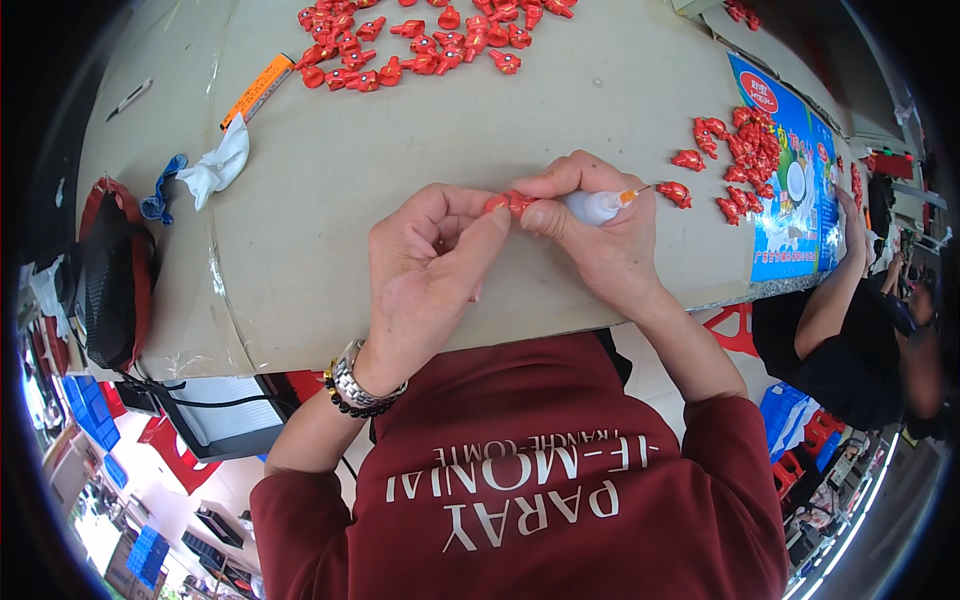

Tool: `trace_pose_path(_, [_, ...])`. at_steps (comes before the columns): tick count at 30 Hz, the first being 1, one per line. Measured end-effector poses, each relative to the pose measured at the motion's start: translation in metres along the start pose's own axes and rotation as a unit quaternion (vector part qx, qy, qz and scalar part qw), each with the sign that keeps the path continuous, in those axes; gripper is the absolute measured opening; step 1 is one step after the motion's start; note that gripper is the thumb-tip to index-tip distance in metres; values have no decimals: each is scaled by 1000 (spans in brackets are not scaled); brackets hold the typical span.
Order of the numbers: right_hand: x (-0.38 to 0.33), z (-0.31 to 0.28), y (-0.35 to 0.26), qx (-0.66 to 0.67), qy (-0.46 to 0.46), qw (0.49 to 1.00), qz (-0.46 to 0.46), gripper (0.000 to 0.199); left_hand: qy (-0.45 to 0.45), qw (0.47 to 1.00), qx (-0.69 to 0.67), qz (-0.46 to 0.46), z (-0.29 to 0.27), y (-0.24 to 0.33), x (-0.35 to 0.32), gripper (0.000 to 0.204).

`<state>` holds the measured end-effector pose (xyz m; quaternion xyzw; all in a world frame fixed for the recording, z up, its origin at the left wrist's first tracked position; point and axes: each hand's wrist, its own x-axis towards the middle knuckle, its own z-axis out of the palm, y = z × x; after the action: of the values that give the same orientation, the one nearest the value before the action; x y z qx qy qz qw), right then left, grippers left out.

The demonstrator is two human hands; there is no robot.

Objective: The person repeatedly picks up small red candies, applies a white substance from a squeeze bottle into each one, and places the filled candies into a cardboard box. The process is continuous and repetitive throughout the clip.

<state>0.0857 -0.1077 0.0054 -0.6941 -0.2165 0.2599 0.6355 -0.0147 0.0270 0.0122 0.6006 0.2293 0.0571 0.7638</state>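
While my left hand (pixel 430 265) pinches a small red plastic piece (pixel 510 203) between thumb and fingers, my right hand (pixel 590 225) is closed around a white squeeze bottle with an orange nozzle (pixel 600 205) and also touches that piece. Both hands sit over the table (pixel 330 180) near its near edge. A heap of red pieces (pixel 420 40) lies toward the far edge, another cluster (pixel 745 150) by the right edge beside a blue printed sheet (pixel 800 220). A white crumpled cloth (pixel 220 165) rests toward the left edge.
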Motion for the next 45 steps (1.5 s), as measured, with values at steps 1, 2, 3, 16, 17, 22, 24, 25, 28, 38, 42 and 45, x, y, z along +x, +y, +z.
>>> trace_pose_path(1, [0,0,0,-2,0,1000,0,11,2,1000,5,4,0,-1,0,13])
trace_pose_path(2, [0,0,0,-2,0,1000,0,11,3,1000,9,8,1,-2,-1,13])
trace_pose_path(3, [0,0,0,-1,-1,1000,0,11,4,1000,7,10,1,-3,-1,13])
trace_pose_path(16, [0,-1,1,-25,-5,1000,-10,12,3,1000,-4,14,0,-4,-1,12])
trace_pose_path(17, [0,-1,0,-31,-10,999,-18,12,3,1000,-4,18,0,-5,-1,12])
trace_pose_path(22, [1,-2,1,-36,-19,999,-30,12,1,1000,-4,19,0,-8,0,11])
trace_pose_path(24, [0,-2,1,-39,-18,999,-31,12,2,1000,-2,25,0,-8,0,11])
trace_pose_path(25, [0,-1,1,-40,-17,999,-31,12,3,1000,3,26,0,-7,0,11])
trace_pose_path(28, [0,0,1,-42,-14,999,-18,12,6,999,8,32,1,-7,0,12])
trace_pose_path(38, [0,0,2,-48,-26,998,-31,13,5,999,2,38,0,-7,-2,12])
trace_pose_path(42, [-1,-2,1,-58,-45,997,-22,14,7,999,-1,44,1,-8,-1,12])
trace_pose_path(45, [0,-2,-1,-52,-35,998,-20,12,10,999,8,50,0,-10,-1,12])
